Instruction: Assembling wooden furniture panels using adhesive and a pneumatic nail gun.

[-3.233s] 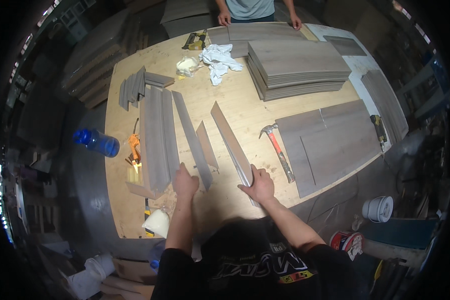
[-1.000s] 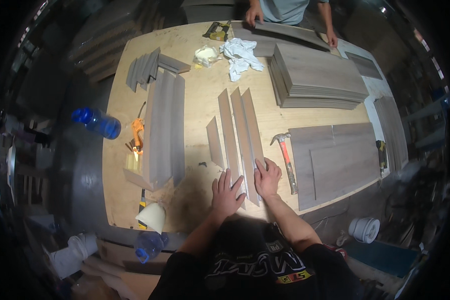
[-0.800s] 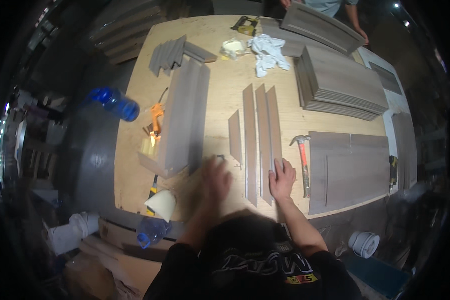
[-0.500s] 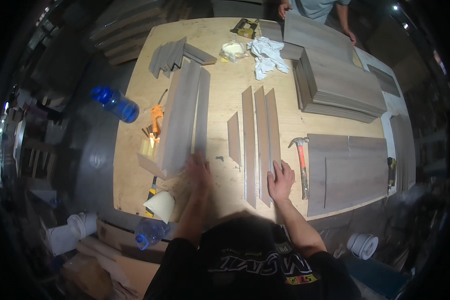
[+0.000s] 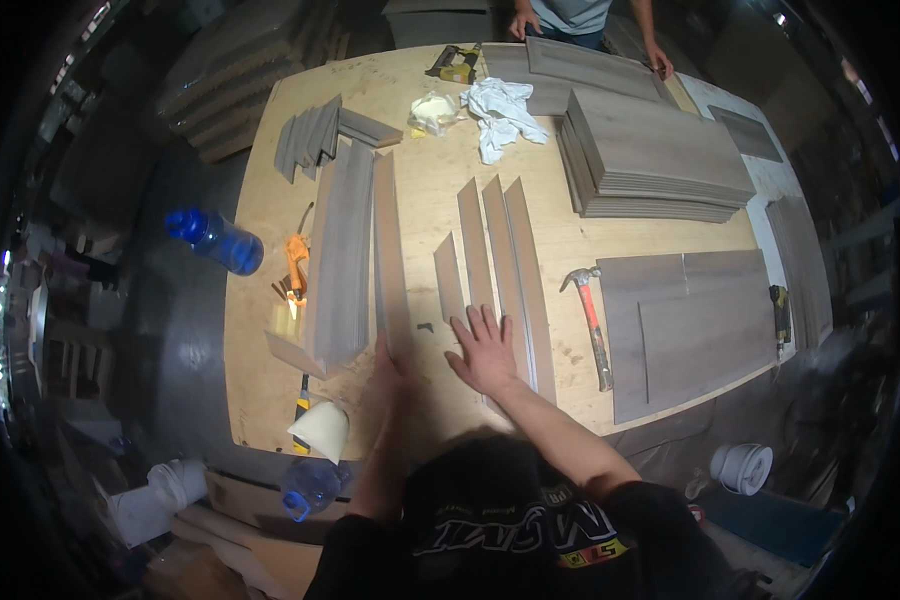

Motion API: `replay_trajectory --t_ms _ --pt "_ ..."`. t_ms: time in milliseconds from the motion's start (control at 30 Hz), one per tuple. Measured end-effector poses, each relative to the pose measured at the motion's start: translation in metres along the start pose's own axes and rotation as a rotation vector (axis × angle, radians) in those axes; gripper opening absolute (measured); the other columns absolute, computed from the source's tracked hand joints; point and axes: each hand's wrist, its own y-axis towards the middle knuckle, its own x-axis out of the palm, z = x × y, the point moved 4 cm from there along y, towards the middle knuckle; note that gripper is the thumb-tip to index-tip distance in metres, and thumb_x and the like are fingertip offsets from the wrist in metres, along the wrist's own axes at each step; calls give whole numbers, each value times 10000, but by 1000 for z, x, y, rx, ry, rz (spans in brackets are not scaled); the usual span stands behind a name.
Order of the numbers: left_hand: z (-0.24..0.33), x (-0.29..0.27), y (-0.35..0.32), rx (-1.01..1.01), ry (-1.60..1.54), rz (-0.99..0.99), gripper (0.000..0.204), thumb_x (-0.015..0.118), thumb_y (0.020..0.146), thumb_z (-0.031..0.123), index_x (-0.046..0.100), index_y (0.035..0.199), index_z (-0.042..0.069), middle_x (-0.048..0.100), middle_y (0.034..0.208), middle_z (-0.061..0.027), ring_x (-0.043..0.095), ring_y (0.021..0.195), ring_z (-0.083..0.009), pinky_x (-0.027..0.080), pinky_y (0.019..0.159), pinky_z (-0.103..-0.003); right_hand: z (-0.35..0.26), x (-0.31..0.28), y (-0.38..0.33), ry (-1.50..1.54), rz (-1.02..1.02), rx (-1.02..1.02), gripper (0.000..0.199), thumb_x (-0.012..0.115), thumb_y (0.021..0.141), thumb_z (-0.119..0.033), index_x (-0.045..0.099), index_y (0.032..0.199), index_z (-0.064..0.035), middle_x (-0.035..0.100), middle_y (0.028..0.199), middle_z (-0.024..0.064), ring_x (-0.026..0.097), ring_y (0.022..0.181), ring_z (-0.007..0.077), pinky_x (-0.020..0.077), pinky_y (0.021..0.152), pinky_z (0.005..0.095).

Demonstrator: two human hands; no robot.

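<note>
Three long strips [image 5: 505, 250] rowed, a separate strip [image 5: 389, 240] by the stack [image 5: 346, 260]

The right hand [image 5: 487, 362] lies at the row on the bench [image 5: 560, 240], fingers spread wide, gripping nothing; the left hand [image 5: 390, 378] is blurred at the separate strip's near end, its fingers' hold impossible to tell; the step seems to be laying strips side by side; the next move calls for a sure left-hand grip.

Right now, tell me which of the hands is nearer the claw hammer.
Right. The right hand lies left of the hammer, over strips; the left hand is farther left, at another strip.
</note>
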Motion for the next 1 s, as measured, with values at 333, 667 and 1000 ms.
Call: replay_trajectory --t_ms 333,667,1000 --pt "23 52 -16 81 -65 -72 532 490 947 82 430 1456 -62 535 1403 -316 534 1313 -450 432 1096 -467 -45 -3 -32 -82 -520 -216 596 576 947 -249 413 1491 -69 470 1488 188 385 1432 353 165 1205 669" --pt "-26 69 -35 24 132 -359 574 580 887 70 464 1443 -12 518 1428 -285 524 1300 -457 451 1070 -469 31 -44 -70 104 -81 -65 354 672 898 -284 717 1220 -145 593 1381 95 430 1407 325 262 1181 606" --pt "-44 44 -62 399 605 -202 534 615 970 335 540 1444 101 460 1519 -151 361 1465 -363 219 1203 -626 52 -13 -63 -105 -212 163 673 472 997 -590 370 1592 -291 223 1688 143 96 1567 410 40 1238 643"
